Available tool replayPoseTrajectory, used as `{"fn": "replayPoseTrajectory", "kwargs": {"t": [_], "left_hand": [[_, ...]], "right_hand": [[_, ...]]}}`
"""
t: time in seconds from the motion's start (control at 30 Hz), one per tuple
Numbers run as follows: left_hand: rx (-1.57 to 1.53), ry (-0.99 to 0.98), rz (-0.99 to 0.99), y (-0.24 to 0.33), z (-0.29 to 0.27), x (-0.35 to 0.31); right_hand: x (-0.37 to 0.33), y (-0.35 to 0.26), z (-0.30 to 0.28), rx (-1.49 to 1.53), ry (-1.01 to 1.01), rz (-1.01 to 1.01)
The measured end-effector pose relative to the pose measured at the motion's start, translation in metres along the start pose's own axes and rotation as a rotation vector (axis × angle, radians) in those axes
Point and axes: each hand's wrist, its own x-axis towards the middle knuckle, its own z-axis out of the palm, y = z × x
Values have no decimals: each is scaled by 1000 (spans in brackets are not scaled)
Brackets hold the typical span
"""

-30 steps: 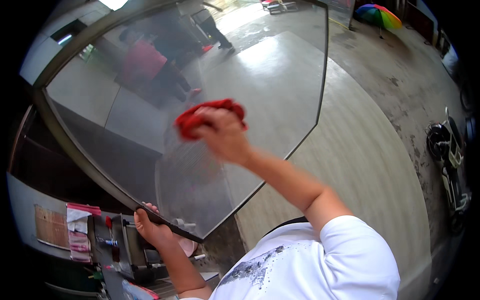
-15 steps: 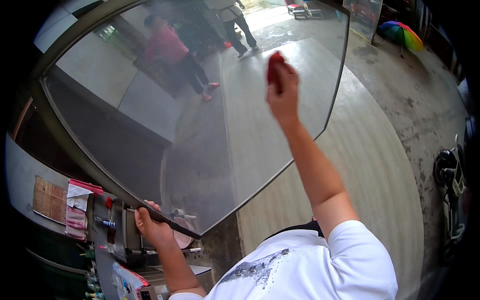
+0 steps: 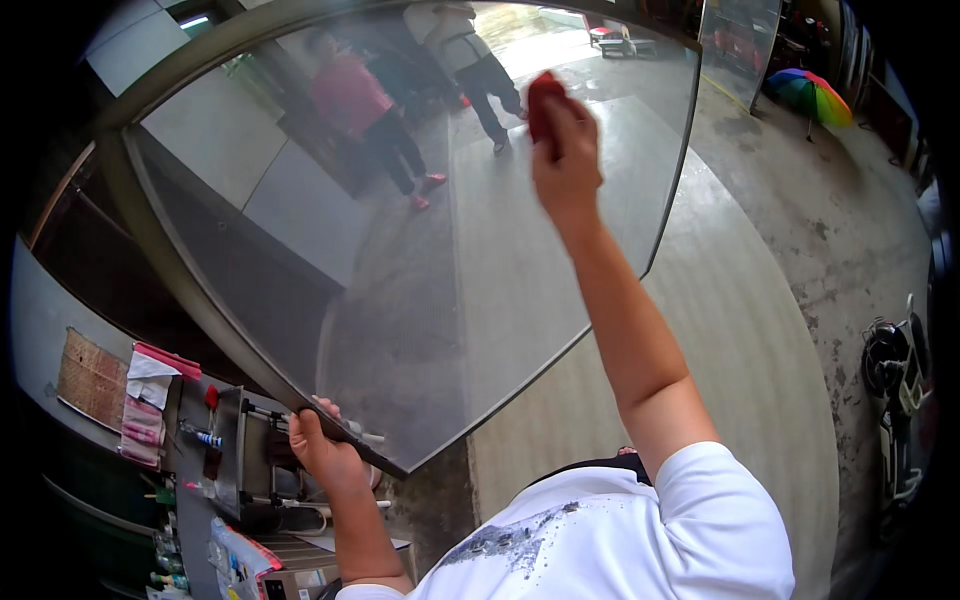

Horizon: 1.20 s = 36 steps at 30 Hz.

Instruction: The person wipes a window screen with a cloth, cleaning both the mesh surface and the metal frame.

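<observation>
A large window screen (image 3: 400, 300) with see-through grey mesh and a dark frame stands tilted in front of me. My left hand (image 3: 328, 448) is closed around its frame near the bottom corner, thumb on the near side and fingertips showing beyond the edge. Up against the mesh, in the upper right part, my right hand (image 3: 568, 165) grips a red oval pad (image 3: 545, 105). That pad fits in the palm; motion blur hides whether it is a sponge, a cloth or a brush.
Through the mesh, two people (image 3: 365, 110) stand farther off. A rainbow umbrella (image 3: 812, 97) lies open at the far right. Towels (image 3: 148, 400) hang at the left, above a cluttered counter (image 3: 190, 460). A wheeled thing (image 3: 897, 370) stands at the right edge.
My right hand has moved slightly up with the red pad. My left hand keeps its hold on the frame. The view has shifted a little, and one person beyond the mesh has stepped.
</observation>
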Motion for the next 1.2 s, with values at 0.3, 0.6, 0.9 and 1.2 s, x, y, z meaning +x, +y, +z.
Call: {"fn": "replayPoseTrajectory", "kwargs": {"t": [0.3, 0.6, 0.9, 1.2], "left_hand": [[30, 57, -51, -6, 5, 4], [14, 0, -70, -13, 12, 10], [-18, 29, -88, -17, 39, 19], [-28, -15, -77, -11, 47, 23]], "right_hand": [[-36, -42, -1, 51, -214, -225], [-16, -34, 3, 24, -119, -83], [-125, -39, -5, 100, -635, -122], [-166, 4, -9, 42, -248, 174]]}}
